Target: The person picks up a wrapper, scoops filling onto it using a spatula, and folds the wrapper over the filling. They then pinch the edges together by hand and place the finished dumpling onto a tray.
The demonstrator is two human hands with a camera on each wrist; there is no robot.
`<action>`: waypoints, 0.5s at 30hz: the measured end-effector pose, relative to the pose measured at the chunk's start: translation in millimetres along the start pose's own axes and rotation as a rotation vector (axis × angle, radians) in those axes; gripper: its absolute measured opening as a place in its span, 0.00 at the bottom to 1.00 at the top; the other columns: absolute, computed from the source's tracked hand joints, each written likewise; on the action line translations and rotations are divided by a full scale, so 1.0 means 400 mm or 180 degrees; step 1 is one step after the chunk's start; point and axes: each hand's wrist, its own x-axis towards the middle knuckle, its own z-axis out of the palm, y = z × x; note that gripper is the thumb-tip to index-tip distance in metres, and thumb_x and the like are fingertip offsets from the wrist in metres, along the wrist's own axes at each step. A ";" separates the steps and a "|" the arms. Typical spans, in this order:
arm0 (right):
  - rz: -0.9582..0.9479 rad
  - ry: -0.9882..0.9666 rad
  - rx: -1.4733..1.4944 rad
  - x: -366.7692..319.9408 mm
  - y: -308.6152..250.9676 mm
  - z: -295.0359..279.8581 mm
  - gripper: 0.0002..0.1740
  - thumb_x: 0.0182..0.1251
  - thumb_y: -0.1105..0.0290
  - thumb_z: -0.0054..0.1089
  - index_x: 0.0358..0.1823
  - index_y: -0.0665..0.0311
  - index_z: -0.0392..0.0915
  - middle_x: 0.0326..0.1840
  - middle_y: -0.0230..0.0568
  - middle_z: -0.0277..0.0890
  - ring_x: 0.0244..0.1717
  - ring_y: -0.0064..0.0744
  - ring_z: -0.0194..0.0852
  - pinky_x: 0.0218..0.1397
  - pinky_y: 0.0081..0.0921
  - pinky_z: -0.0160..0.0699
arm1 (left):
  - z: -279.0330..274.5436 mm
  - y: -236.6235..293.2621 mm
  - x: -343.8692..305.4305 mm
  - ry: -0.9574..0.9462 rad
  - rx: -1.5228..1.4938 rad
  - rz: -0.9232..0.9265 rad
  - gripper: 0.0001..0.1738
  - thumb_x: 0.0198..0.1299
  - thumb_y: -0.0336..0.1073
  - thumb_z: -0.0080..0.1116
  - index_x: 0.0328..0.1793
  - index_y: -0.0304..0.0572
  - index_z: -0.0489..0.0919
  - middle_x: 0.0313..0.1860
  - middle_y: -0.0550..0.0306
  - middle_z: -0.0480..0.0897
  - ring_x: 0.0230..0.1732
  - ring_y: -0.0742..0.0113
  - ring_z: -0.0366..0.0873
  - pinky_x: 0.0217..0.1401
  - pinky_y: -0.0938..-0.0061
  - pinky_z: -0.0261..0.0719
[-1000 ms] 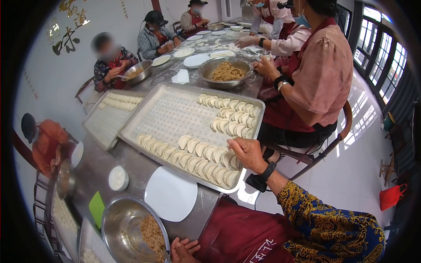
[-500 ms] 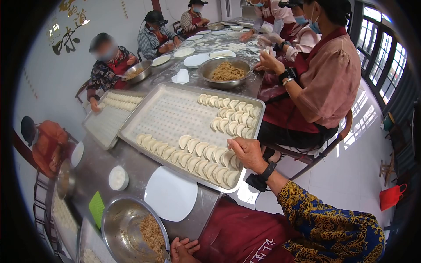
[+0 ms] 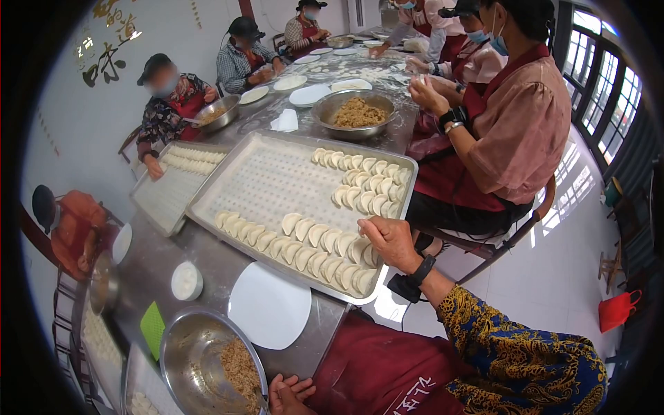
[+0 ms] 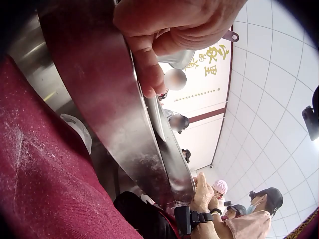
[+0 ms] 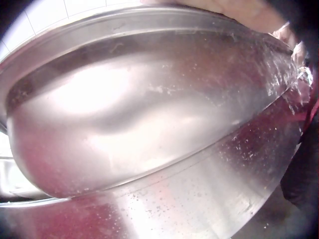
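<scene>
Pale crescent dumplings (image 3: 304, 256) are lining the tray (image 3: 256, 173); right hand (image 3: 393, 243) resting on its rim, grip unclear; left hand (image 3: 290, 393) lying loose at the tabletop (image 3: 214, 256) edge; gold lettering (image 3: 128, 29) showing 道, 味!

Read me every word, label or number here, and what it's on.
"的": gold, on the wall.
"道": same wall.
"味": same wall.
"里": wall, left wrist view.
Other gold characters: cut off or unclear.
Small wall lettering: too small.
White lettering on the apron: unreadable.

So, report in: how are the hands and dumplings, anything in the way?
Left hand at edge of table; right hand at rim of tray. Dumplings in rows, tray partly bare. Steel bowl close by left hand; no blockage visible.
</scene>
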 end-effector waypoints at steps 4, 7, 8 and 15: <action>0.0036 0.0104 0.0107 0.000 0.002 0.006 0.18 0.71 0.58 0.61 0.26 0.63 0.83 0.22 0.45 0.79 0.22 0.44 0.80 0.26 0.33 0.75 | -0.003 -0.006 0.003 -0.0002 -0.0043 0.0002 0.21 0.74 0.40 0.50 0.59 0.25 0.73 0.43 0.40 0.82 0.33 0.54 0.86 0.31 0.71 0.88; 0.0043 0.0101 0.0102 0.000 0.002 0.005 0.18 0.71 0.58 0.61 0.26 0.63 0.83 0.22 0.45 0.79 0.22 0.44 0.80 0.26 0.33 0.75 | -0.003 -0.005 0.003 0.0006 -0.0029 -0.0006 0.21 0.74 0.40 0.50 0.59 0.25 0.73 0.43 0.40 0.82 0.32 0.53 0.86 0.31 0.71 0.88; 0.0042 0.0102 0.0108 0.000 0.002 0.006 0.18 0.71 0.59 0.61 0.26 0.63 0.83 0.22 0.45 0.79 0.22 0.44 0.80 0.26 0.33 0.75 | -0.003 -0.005 0.003 0.0012 -0.0020 -0.0018 0.20 0.74 0.40 0.50 0.59 0.25 0.73 0.43 0.40 0.82 0.32 0.53 0.85 0.30 0.71 0.88; 0.0005 0.0028 0.0062 -0.001 0.002 0.003 0.18 0.74 0.61 0.59 0.28 0.66 0.84 0.22 0.43 0.81 0.21 0.31 0.79 0.27 0.27 0.74 | -0.003 -0.007 0.004 0.0025 -0.0038 -0.0038 0.20 0.74 0.40 0.50 0.59 0.26 0.74 0.43 0.40 0.82 0.33 0.53 0.86 0.30 0.71 0.88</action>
